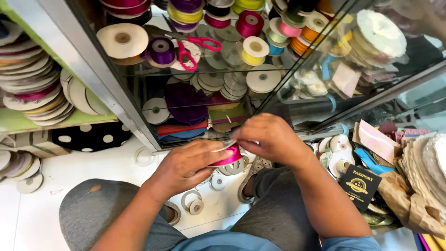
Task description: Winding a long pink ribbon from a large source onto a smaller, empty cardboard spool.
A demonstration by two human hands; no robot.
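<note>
The left hand point(186, 165) cups a spool of bright pink ribbon point(228, 156), its fingers point(211, 158) curled round the rim so the spool sits steady against the palm and cannot roll. The right hand point(272, 139) comes over from the other side, its fingers point(244, 135) pinched shut on what looks like the pale loose end of the ribbon point(222, 148) just above the spool; a tight pinch there keeps the slippery band from springing loose. The exact contact is partly hidden by the knuckles. Both hands work close to the body, over the knees point(274, 209), where the spool stays in plain sight.

Below the fingers, on the white floor point(69, 172), lie several empty reels point(193, 203), near enough to reach. Beyond the fingers stands a glass cabinet point(107, 88) with shelves crowded with ribbon rolls in purple, yellow, orange and cream; a pair of pink-handled scissors point(193, 49) lies flat on the upper shelf among them, well apart from the hands. To the right of the fingers a heap of lace point(427, 162), blue ribbon point(371, 161) and a small dark booklet point(360, 186) is piled. To the left, flat reels are stacked on a green shelf point(18, 122) above a black cloth with white dots point(90, 136).
</note>
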